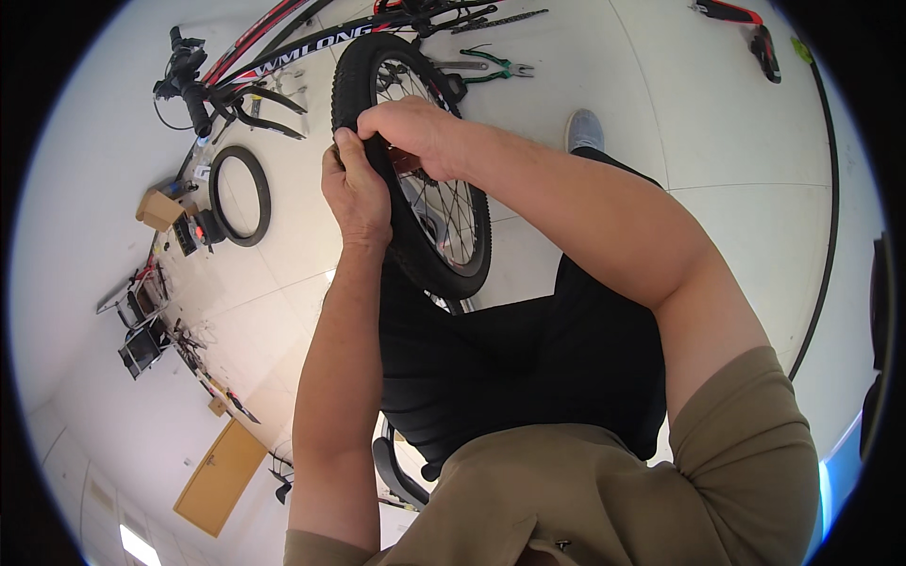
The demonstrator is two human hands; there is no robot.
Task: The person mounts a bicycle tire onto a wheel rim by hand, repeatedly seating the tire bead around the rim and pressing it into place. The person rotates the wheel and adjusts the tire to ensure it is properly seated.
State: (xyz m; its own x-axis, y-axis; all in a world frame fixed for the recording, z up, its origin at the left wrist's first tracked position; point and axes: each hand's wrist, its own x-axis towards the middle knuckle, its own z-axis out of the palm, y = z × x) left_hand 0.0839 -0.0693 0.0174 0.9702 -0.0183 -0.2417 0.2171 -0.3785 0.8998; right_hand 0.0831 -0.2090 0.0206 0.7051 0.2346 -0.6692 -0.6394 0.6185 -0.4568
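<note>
A bicycle wheel with a knobby black tyre and thin spokes stands tilted in front of me, its lower part by my dark trousers. My left hand wraps around the tyre's left side, thumb up along the tread. Across from it, my right hand reaches over the wheel and grips the same stretch of tyre, thumb pressed near the left thumb. The fingers of the right hand curl into the rim side and are partly hidden. Behind the wheel lie green-handled pliers and a metal wrench on the floor.
A black and red bicycle frame with its handlebar and fork lies at the far left. Below it are a loose tyre and an open cardboard box. A red and black tool lies far right. My shoe is beyond the wheel.
</note>
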